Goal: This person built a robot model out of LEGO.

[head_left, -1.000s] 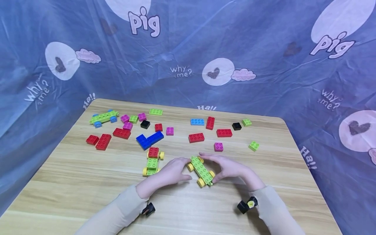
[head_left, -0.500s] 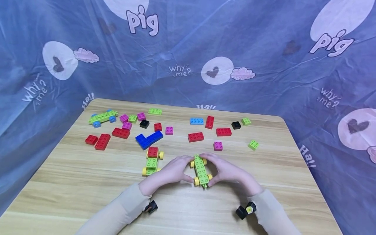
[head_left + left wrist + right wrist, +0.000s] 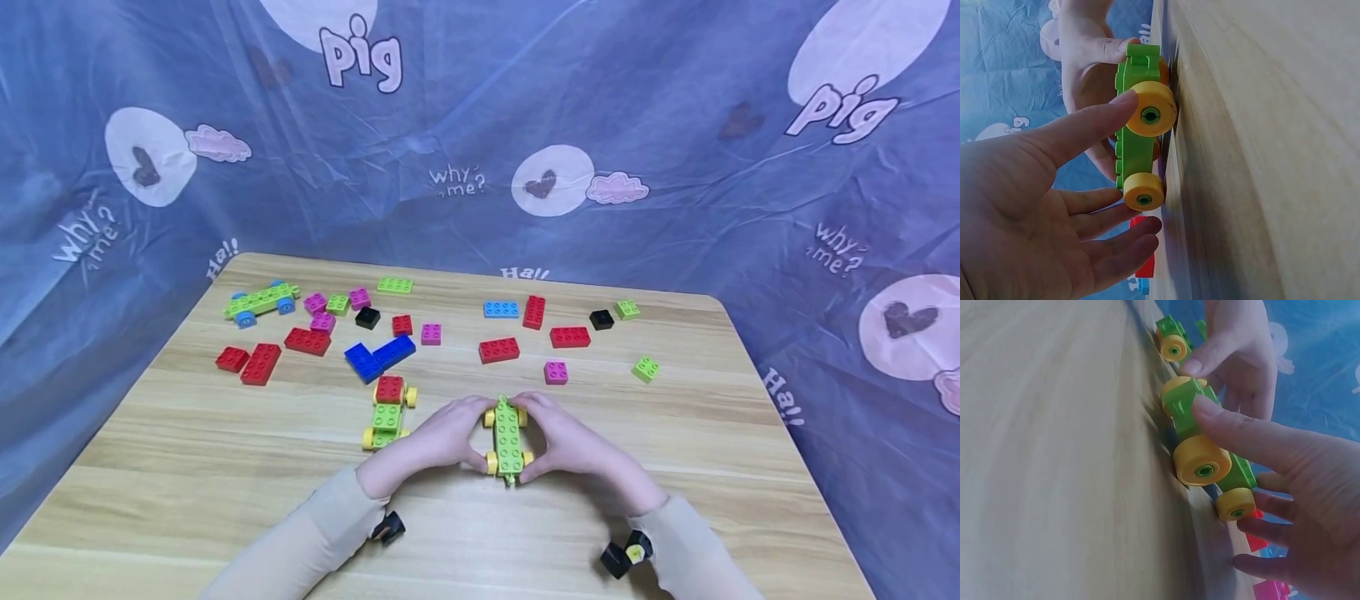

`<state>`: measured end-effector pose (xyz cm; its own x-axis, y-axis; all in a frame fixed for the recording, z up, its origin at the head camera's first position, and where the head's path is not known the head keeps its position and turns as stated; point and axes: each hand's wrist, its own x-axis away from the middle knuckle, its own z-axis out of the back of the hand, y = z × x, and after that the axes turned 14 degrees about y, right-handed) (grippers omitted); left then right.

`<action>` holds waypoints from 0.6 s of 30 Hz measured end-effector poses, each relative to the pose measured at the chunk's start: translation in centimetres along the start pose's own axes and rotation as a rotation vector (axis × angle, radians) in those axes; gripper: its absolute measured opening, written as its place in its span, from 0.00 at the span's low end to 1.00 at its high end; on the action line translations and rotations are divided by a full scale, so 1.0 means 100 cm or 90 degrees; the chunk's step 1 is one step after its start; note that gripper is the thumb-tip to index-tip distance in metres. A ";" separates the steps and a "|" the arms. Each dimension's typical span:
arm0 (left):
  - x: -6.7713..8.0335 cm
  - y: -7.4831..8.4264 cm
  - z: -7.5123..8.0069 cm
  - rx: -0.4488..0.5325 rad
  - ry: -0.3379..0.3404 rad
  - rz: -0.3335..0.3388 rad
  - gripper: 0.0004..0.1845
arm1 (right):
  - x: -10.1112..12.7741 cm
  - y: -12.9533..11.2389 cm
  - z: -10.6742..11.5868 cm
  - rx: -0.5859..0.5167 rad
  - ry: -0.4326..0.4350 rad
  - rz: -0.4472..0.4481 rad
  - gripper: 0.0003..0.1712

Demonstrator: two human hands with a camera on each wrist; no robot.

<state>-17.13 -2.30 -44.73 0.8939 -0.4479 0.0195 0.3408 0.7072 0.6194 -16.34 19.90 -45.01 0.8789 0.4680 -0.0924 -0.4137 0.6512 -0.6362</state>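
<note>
Green car [image 3: 508, 438] now straight, nearer.

Blue backdrop cloth [image 3: 675, 100] reads "pig", "why me?", "Ha!!"
</note>
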 end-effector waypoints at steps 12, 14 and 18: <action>0.001 0.002 0.001 -0.001 -0.004 0.003 0.53 | 0.003 -0.001 -0.004 0.008 0.018 -0.010 0.60; 0.001 0.001 0.000 0.000 -0.003 0.004 0.53 | 0.003 -0.001 -0.003 0.006 0.013 -0.007 0.60; 0.001 0.001 0.001 0.001 -0.001 0.003 0.52 | 0.000 0.001 0.000 0.006 0.004 0.018 0.58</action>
<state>-17.00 -2.35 -44.60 0.8950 -0.4454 0.0238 0.3363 0.7089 0.6200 -16.37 20.00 -45.05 0.8685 0.4822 -0.1147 -0.4402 0.6440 -0.6258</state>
